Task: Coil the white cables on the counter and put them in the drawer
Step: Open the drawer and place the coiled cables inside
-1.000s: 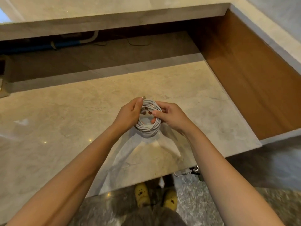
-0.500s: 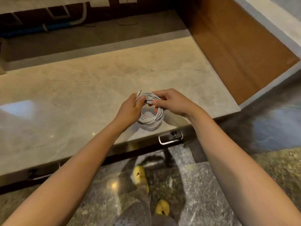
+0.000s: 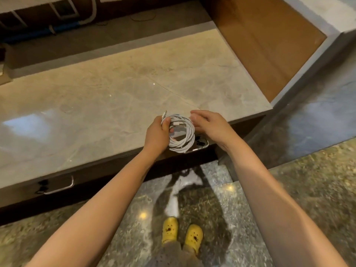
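White cable, coiled, is held over the counter's front edge near its right corner, above a drawer handle. The left hand's grip curls round one side, binding the loops. The right hand's grip is spread loose beside the coil, likely free for the handle.

1. No text, label, brand, number or sign can be read anywhere in the head view.
2. The white cable coil and the table bear no legible marking. Both are plain.
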A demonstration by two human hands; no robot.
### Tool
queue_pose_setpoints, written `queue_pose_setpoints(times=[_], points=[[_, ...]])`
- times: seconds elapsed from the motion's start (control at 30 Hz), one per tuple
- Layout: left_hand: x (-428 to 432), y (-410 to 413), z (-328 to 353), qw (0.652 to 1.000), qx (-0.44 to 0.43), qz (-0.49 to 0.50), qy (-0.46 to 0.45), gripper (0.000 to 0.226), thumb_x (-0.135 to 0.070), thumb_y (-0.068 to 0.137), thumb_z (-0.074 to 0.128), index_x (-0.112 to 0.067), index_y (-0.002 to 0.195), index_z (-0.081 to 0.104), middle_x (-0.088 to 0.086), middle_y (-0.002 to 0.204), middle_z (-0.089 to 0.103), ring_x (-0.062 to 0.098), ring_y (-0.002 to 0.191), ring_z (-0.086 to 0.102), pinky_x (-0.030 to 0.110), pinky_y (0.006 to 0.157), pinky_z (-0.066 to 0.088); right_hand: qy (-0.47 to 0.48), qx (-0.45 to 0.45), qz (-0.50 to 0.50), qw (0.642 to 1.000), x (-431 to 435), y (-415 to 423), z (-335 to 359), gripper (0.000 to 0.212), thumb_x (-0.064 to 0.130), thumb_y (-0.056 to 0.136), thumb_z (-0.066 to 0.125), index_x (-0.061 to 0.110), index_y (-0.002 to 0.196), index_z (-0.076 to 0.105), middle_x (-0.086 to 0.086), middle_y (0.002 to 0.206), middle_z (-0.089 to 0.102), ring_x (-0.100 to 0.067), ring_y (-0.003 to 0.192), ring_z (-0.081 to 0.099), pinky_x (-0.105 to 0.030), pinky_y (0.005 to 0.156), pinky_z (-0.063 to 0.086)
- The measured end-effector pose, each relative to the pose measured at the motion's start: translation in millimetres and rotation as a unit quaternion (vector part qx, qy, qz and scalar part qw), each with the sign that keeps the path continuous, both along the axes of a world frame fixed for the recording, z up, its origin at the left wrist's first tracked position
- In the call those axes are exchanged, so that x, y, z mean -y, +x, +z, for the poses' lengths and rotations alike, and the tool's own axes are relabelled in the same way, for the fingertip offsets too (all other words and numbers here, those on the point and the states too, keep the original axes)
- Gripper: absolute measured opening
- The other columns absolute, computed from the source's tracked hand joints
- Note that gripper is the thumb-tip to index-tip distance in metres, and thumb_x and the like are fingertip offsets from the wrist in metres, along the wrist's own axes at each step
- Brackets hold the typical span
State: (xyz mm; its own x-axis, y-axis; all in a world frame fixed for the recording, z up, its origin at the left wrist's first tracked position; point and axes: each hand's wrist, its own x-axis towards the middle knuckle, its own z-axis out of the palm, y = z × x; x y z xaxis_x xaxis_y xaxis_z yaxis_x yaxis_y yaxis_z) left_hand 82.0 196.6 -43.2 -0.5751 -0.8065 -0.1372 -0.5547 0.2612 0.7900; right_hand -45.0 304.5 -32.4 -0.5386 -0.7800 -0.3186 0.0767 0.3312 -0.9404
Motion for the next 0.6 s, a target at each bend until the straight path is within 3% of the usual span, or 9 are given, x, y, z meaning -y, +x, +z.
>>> queue_pose_setpoints(times=[0.07, 0.17, 0.3, 0.43, 0.5, 0.6], points=[[2, 1, -5, 1.000, -0.013, 0.011, 0.012, 0.027, -0.027, 0.101, 0.033, -0.008, 0.097, 0.051, -0.009, 0.070, 0.052, 0.002, 0.064, 0.048, 0.005, 0.050, 0.036, -0.047, 0.049, -0.168, 0.983, -20, 1, -15, 0.026, 0.019, 0.093, 0.055, 0.008, 0.116, 0.060, -0.005, 0.101, 0.068, -0.013, 0.090, 0.065, -0.027, 0.087, 0.053], [5, 0, -12, 0.998, -0.041, 0.037, 0.021, 0.024, -0.029, 0.101, 0.034, -0.011, 0.096, 0.049, -0.008, 0.074, 0.057, 0.002, 0.066, 0.051, 0.006, 0.049, 0.036, 0.019, 0.036, -0.353, 0.935, -42, 13, -54, 0.017, 0.016, 0.094, 0.053, 0.009, 0.107, 0.061, -0.005, 0.096, 0.066, -0.011, 0.082, 0.062, -0.026, 0.083, 0.053], [7, -5, -20, 0.996, -0.061, 0.052, 0.024, 0.024, -0.029, 0.101, 0.034, -0.012, 0.100, 0.051, -0.003, 0.081, 0.061, 0.003, 0.068, 0.053, 0.010, 0.054, 0.038, 0.088, 0.166, -0.342, 0.921, -32, 23, -108, 0.032, 0.018, 0.094, 0.054, 0.000, 0.122, 0.055, -0.012, 0.106, 0.061, -0.018, 0.092, 0.059, -0.032, 0.091, 0.050], [12, -7, -25, 0.996, -0.062, 0.058, 0.018, 0.025, -0.030, 0.101, 0.035, -0.011, 0.100, 0.052, -0.001, 0.083, 0.061, 0.005, 0.069, 0.053, 0.013, 0.055, 0.038, 0.019, 0.369, -0.380, 0.848, -9, 23, -126, 0.030, 0.011, 0.095, 0.053, -0.002, 0.122, 0.055, -0.018, 0.117, 0.061, -0.026, 0.109, 0.060, -0.032, 0.092, 0.050], [14, -9, -26, 0.996, -0.059, 0.060, 0.019, 0.026, -0.029, 0.101, 0.035, -0.010, 0.100, 0.053, -0.001, 0.083, 0.061, 0.005, 0.069, 0.052, 0.009, 0.053, 0.038, -0.017, 0.433, -0.395, 0.810, -9, 24, -132, 0.028, 0.010, 0.094, 0.053, -0.003, 0.119, 0.056, -0.017, 0.118, 0.061, -0.027, 0.111, 0.060, -0.034, 0.089, 0.051], [15, -9, -27, 0.996, -0.058, 0.059, 0.014, 0.025, -0.029, 0.101, 0.035, -0.012, 0.100, 0.053, 0.000, 0.084, 0.062, 0.004, 0.069, 0.052, 0.007, 0.053, 0.038, -0.065, 0.479, -0.385, 0.786, -18, 28, -141, 0.023, 0.011, 0.093, 0.055, -0.001, 0.113, 0.059, -0.017, 0.112, 0.063, -0.024, 0.109, 0.058, -0.035, 0.089, 0.049]])
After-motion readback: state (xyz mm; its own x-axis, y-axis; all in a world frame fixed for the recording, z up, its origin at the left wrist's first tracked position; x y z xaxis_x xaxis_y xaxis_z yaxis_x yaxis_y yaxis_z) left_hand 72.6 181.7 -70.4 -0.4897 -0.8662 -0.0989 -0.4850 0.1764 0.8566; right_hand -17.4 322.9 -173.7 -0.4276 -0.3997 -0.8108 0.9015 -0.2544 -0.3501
